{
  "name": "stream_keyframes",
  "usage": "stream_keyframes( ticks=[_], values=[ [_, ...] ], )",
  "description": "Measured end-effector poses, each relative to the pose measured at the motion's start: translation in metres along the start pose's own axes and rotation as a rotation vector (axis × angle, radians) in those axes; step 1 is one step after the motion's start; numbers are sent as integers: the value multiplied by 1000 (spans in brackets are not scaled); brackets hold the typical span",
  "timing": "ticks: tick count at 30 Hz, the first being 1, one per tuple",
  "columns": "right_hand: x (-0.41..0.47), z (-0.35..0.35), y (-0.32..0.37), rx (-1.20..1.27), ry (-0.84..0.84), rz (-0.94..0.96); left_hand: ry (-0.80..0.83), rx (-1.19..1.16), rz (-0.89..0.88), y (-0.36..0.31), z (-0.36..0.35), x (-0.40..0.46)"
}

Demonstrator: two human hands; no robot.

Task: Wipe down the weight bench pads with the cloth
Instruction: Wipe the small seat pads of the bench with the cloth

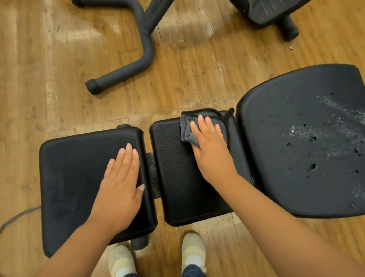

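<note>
Mid-wipe on the middle pad (180, 178) of the weight bench, at its far right corner. Right hand (213, 149) flat, fingers straight and together, pressing the grey cloth (189, 124) down rather than clutching it; no pinch, just palm and fingers bearing on the fabric. Cloth folded into a thick wad with dark stitched edging, lying partly under the hand and partly spilling over the far edge of that pad. Left hand (122, 186) also spread flat, holding nothing, resting on the right portion of the left pad (71, 180), thumb reaching to the edge by the gap, probably bracing the body. By the look of things, only part of the job done: the middle pad reads as clean, pebbled black vinyl, the left pad dull with a faint haze, and the large right pad (308, 146) plainly unwiped, flecked with whitish specks and streaks and pitted with small holes or tears in its cover. Next move likely a firm pull of the cloth back along the middle pad toward the near edge, keeping even pressure, then a shift rightward to the big pad, where the torn spots call for care lest the cloth snag. Pale shoes (192, 251) below, wooden floor (20, 85) around, a black tubular frame (143, 43) lying beyond.
</note>
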State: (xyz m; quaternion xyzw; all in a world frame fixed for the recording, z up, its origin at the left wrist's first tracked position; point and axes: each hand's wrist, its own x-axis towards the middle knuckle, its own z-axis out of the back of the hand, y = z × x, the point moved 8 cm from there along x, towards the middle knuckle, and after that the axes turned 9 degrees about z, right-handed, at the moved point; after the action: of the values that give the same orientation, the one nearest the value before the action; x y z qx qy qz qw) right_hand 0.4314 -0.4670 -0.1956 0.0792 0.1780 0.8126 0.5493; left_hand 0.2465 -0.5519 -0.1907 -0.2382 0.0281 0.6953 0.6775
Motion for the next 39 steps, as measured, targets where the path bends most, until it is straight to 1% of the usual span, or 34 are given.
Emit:
stream_keyframes(
  ticks=[4, 8, 14, 18, 23, 28, 31, 34, 39],
  values=[
    [10, 0, -1, 19, -24, -25, 0, 8, 5, -1, 1, 1],
    [-5, -2, 6, 1, -7, -36, 12, 13, 15, -1, 0, 0],
    [-83, -19, 16, -41, 64, -42, 22, 14, 13, -2, 2, 0],
    [-136, -25, 23, -1, 123, -31, 0, 43, -9, -1, 3, 2],
    [-167, -26, 21, -5, 165, -17, -34, 96, -31, 1, -1, 0],
    [-151, -21, 10, 14, 143, 9, -47, 120, -29, 4, -7, 2],
    [-127, -17, 0, 36, 76, -22, -65, 126, -28, 4, -6, 2],
    [-92, -9, -15, 2, 12, -72, -86, 103, -19, 2, -6, 1],
    [-20, 10, -36, -34, -7, -88, -108, 87, -4, 3, -6, 1]
  ],
)
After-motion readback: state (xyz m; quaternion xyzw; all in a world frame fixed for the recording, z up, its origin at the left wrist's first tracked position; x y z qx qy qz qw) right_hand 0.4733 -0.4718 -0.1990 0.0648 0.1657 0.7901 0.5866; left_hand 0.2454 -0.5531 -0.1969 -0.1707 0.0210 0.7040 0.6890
